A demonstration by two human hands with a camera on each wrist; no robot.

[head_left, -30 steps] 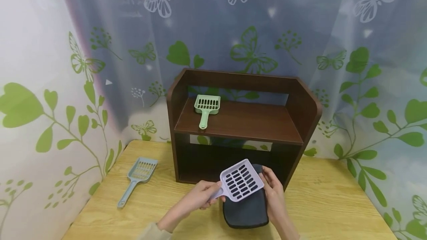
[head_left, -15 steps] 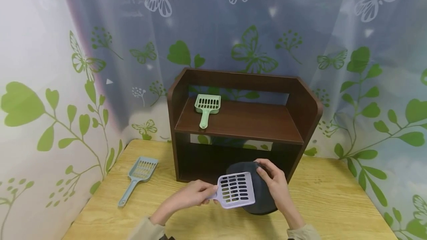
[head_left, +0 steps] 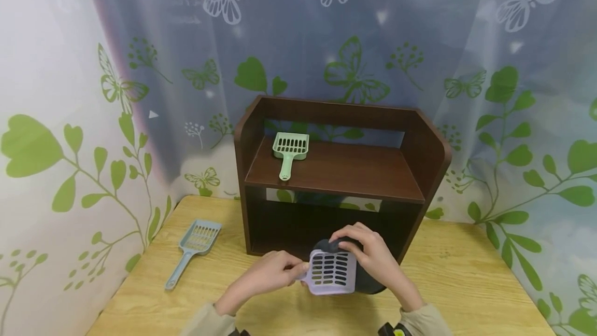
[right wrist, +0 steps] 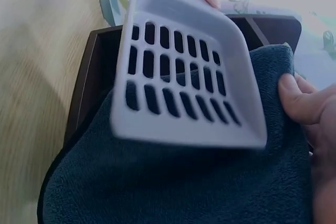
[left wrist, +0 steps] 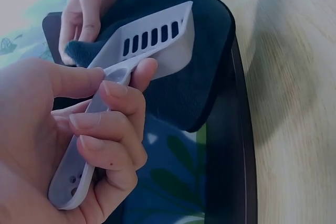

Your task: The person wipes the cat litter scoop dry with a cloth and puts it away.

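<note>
A curtain printed with green leaves and butterflies hangs round a light wooden table (head_left: pixel 466 284). At the back middle of the table stands a dark brown shelf unit (head_left: pixel 340 170), with a green scoop (head_left: pixel 290 149) lying at the left end of its upper board, handle toward the person. A pale blue scoop (head_left: pixel 193 250) lies near the table's left edge.

In front of the shelf unit's lower opening, toward the table's front edge, the left hand (head_left: pixel 270 273) grips the handle of a lilac slotted scoop (head_left: pixel 330 273); the left wrist view shows the fingers (left wrist: pixel 113 129) curled round the handle with the thumb on top. The scoop's long axis runs left to right, with the handle pointing left into this hand and the blade to the right. The right hand (head_left: pixel 370 258) holds a dark blue cloth (head_left: pixel 368 281), fingers curled over its upper edge, and the cloth lies directly behind and beneath the blade, touching it. In the right wrist view the cloth (right wrist: pixel 173 187) fills the space under the slotted face (right wrist: pixel 178 82). Both hands are at the scoop, the left on the handle and the right at the blade.

Compared with half a second ago, the scoop sits lower and more upright, and the right hand has moved over the blade's top edge, bunching the cloth so that less of it shows.
</note>
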